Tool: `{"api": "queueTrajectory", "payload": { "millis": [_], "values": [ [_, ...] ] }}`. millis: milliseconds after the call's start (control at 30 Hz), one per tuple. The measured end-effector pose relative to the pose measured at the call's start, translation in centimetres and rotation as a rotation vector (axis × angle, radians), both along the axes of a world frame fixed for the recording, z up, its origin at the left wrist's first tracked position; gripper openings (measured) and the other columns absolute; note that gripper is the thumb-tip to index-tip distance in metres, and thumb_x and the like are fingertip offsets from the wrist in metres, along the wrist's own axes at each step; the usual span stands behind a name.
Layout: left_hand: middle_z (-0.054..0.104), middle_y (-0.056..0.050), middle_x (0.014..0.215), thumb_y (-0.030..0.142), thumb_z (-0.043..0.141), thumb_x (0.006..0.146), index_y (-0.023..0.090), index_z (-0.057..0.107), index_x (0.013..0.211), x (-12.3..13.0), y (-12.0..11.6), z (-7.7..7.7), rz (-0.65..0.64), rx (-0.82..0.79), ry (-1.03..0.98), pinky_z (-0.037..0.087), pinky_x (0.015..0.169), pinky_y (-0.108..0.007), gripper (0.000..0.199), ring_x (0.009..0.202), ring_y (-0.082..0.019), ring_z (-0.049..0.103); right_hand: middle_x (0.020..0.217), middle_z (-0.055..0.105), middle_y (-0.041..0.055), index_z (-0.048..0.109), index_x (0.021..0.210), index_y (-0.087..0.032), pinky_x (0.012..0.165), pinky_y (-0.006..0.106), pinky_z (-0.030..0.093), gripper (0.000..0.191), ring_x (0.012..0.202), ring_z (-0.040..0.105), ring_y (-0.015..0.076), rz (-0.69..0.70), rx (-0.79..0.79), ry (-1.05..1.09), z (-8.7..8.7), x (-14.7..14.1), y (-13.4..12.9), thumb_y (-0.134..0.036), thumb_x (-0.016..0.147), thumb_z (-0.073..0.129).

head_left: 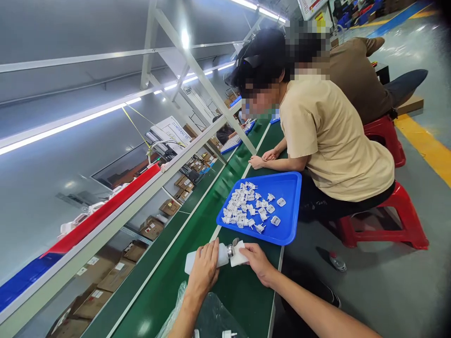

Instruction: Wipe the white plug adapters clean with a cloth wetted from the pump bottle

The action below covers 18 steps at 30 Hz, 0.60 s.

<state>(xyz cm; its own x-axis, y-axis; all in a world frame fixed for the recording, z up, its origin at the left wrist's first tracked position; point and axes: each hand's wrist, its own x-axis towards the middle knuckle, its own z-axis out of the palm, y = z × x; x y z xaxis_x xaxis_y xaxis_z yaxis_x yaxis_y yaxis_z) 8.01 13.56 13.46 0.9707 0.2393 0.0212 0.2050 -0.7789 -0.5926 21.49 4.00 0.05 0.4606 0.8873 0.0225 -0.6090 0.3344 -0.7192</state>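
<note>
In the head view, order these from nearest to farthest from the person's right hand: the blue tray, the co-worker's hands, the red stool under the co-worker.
From the right hand:
1. Blue tray, just beyond it on the green belt.
2. Co-worker's hands, farther along, past the tray.
3. Red stool, off to the right on the floor, farthest.

Blue tray [291,225]; red stools [405,220]

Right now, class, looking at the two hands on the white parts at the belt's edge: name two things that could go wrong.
1. The left hand and right hand join a white block and a small plug piece near the green belt edge; a slip might drop one to the floor.
2. The blue tray overhangs that edge, so a nudge could spill its loose white parts.
</note>
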Motion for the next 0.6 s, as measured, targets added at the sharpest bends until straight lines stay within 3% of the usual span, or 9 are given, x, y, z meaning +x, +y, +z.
{"api": "queueTrajectory", "payload": {
  "millis": [300,600],
  "values": [
    [0.051,-0.028,0.149,-0.002,0.055,0.069,0.002,0.031,0.154,1.3,-0.9,1.2,-0.009,0.079,0.087,0.045,0.103,-0.059,0.088,0.124,-0.04,0.058,0.119,0.067,0.0072,0.064,0.122,-0.017,0.083,0.042,0.059,0.033,0.098,0.068,0.0218,0.041,0.051,0.072,0.4,0.3,-0.2,-0.039,0.097,0.065],
    [0.043,-0.029,0.156,0.003,0.056,0.067,-0.001,0.032,0.152,2.0,-0.4,1.0,0.054,0.046,0.142,0.045,0.106,-0.055,0.089,0.132,-0.038,0.054,0.121,0.067,0.008,0.063,0.123,-0.017,0.085,0.042,0.058,0.034,0.099,0.068,0.0218,0.052,0.093,0.147,0.7,0.6,-0.6,-0.038,0.097,0.064]
  ]
}}
